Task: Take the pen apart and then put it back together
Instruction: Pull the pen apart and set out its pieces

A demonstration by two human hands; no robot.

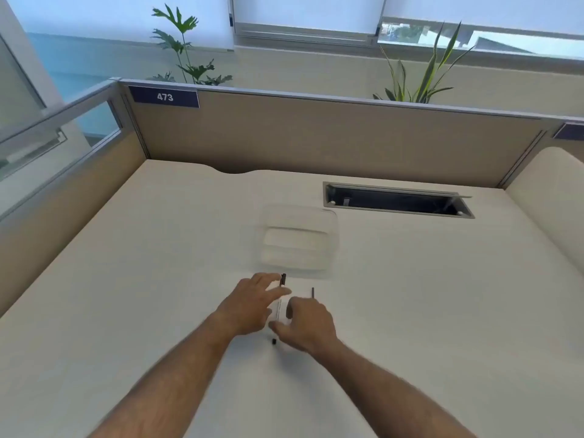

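Grip: left hand (252, 303) spread loose, right hand (308, 322) seemingly pinching the barrel (279, 309); refill (313, 292) just beyond. Probably mid-disassembly; next needs separating or gathering parts on the tabletop (158, 279).

Both hands low over white desk (158, 279): left hand (252, 303) fingers spread, right hand (311, 324) curled; pen barrel (279, 306) between them; blurred.
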